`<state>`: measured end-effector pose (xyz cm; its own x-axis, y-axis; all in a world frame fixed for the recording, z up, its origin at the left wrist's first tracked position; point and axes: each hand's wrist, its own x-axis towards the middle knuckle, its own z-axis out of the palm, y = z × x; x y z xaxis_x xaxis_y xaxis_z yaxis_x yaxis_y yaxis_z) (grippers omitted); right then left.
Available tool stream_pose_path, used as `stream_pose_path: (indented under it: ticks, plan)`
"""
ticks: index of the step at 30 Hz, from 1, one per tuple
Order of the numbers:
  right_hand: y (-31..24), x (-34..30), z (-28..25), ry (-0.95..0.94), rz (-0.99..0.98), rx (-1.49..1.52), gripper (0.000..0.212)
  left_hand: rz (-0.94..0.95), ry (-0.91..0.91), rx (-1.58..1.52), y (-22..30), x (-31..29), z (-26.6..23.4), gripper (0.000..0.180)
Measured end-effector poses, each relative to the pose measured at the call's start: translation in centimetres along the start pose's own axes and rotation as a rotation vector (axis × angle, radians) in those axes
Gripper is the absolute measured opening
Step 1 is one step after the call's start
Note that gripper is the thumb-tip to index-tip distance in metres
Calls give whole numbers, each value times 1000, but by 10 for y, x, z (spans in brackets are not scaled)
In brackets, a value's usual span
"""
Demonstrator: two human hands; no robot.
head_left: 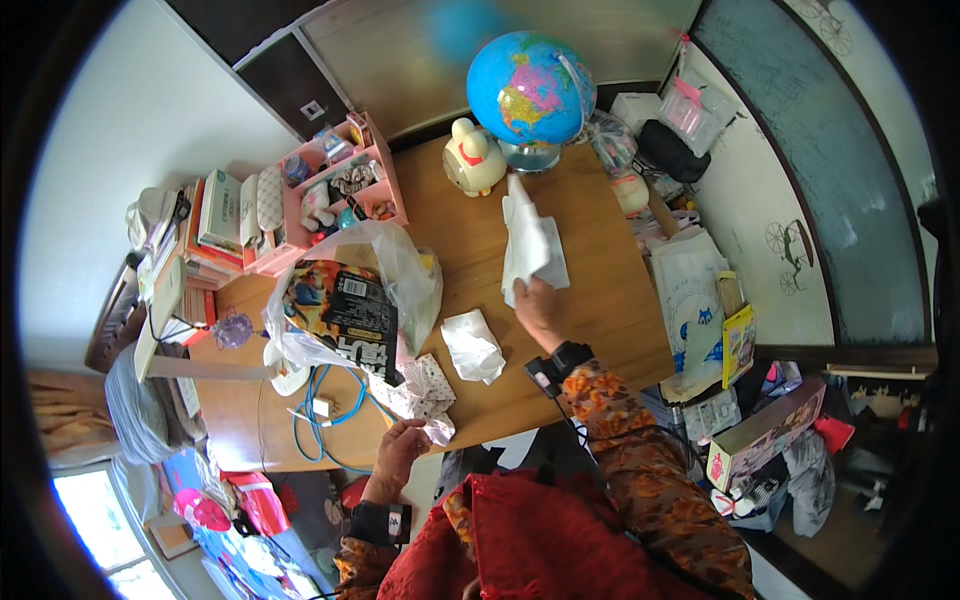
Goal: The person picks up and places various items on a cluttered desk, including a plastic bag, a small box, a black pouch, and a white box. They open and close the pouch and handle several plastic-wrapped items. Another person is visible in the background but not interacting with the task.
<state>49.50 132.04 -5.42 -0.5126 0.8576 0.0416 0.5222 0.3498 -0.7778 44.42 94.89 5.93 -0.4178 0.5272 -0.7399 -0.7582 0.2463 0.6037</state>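
Right hand (537, 300) — fingers closed on white tissue (532, 255), over table (615, 270). Left hand (402, 450) — half-curled by patterned cloth (412, 390), hold unclear to me. Step, I judge: unfolding; next needs steady pinch.

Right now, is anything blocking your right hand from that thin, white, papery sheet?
Nothing visible: the right hand touches the near end of the papery white sheet. The crumpled white tissue lies to its left.

R hand (536, 306) touches near end of white sheet (524, 250) on wooden desk (610, 280), globe (525, 88) beyond; L hand (399, 450) at desk's near edge, nr spotted cloth (418, 390); plastic bag (421, 280) w/ dark pkg (345, 305) behind.
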Motion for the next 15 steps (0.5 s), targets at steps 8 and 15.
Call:
stream_pose_path:
  ticks: [8, 15]
  plan:
    - [47, 1, -79, -85, 347, 870, 33, 136, 29, 134, -26, -11, 57, 23]
    - [2, -2, -111, -410, -160, 139, 31, -79, 9, 88, -53, -3, 61, 41]
